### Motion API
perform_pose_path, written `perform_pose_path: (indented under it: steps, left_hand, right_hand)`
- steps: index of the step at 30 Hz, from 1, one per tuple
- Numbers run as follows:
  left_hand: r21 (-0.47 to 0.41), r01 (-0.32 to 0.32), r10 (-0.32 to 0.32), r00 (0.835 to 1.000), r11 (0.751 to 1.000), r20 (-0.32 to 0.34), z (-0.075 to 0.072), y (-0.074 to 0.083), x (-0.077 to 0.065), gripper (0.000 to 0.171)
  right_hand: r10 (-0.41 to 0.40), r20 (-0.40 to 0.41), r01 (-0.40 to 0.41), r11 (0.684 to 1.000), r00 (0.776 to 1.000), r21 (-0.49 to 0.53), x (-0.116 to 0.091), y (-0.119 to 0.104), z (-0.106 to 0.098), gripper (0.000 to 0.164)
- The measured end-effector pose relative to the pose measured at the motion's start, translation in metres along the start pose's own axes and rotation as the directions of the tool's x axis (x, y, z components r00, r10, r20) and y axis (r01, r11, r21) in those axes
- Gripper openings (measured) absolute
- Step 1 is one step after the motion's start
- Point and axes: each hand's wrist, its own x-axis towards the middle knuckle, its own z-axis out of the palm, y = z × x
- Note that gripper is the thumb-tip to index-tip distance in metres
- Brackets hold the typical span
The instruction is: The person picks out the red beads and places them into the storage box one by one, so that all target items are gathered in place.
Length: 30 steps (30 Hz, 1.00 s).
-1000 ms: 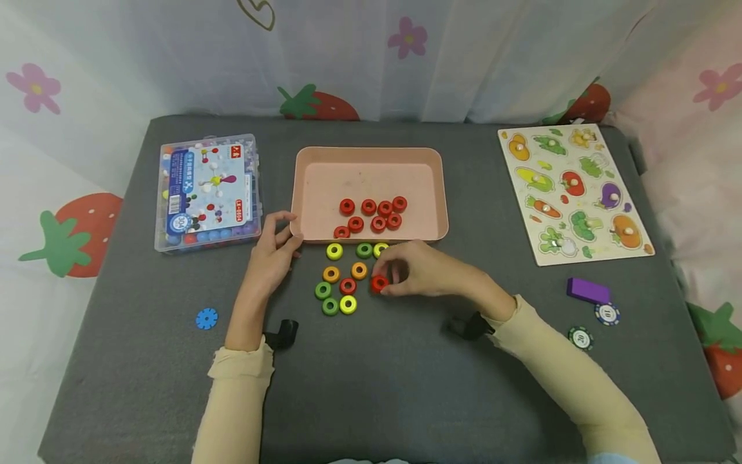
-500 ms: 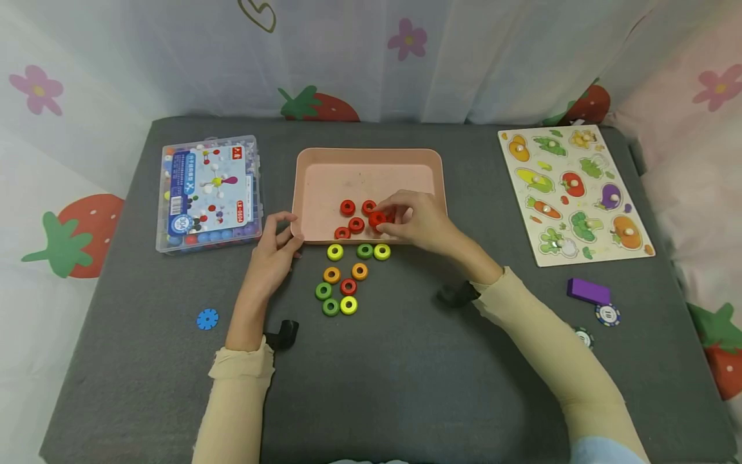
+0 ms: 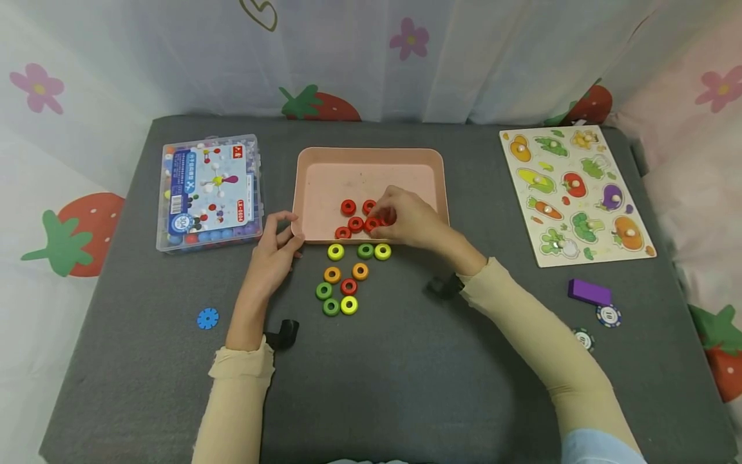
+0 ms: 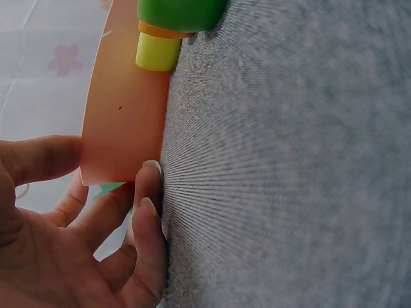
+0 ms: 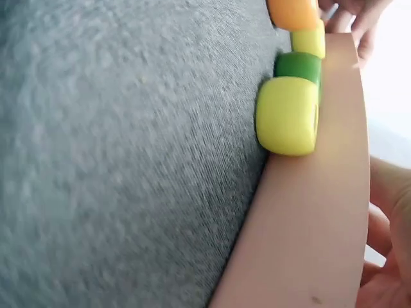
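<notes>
A shallow pink tray (image 3: 371,171) lies at the back middle of the table, with a group of red rings (image 3: 355,224) inside its near half. My left hand (image 3: 275,251) holds the tray's near left corner; in the left wrist view the thumb is on the rim and the fingers are against the outer wall (image 4: 125,135). Inside the tray, the fingers of my right hand (image 3: 413,220) curl round a red ring (image 3: 387,216), which they partly hide. Other red rings to the right are hidden behind that hand.
Yellow, green, orange and red rings (image 3: 349,287) lie before the tray. A clear box of coloured pieces (image 3: 211,187) stands left, a vegetable puzzle board (image 3: 574,193) right. A blue disc (image 3: 207,318), purple block (image 3: 589,292) and poker chips (image 3: 608,316) lie about.
My right hand has carried a red ring from the table in front of the tray up into the tray, among the other red rings. The left hand has stayed at the tray's corner.
</notes>
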Motion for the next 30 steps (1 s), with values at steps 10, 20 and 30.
perform_pose_path:
  steps: [10,20,30]
  left_hand:
    - [0.002,0.012,-0.012,1.000,1.000,0.008,0.001,0.001,-0.001,0.037]
    - [-0.014,0.014,-0.014,1.000,1.000,0.005,0.000,0.001,-0.001,0.037]
    - [-0.012,0.003,-0.003,1.000,1.000,0.000,0.000,0.001,-0.002,0.037]
  right_hand:
    - [0.015,-0.080,-0.016,1.000,0.997,-0.017,-0.002,-0.007,0.005,0.021]
    - [-0.155,0.025,0.148,0.971,0.988,0.186,-0.024,-0.032,0.016,0.020]
    - [-0.139,0.233,0.136,0.990,0.962,0.031,-0.036,-0.044,0.038,0.021]
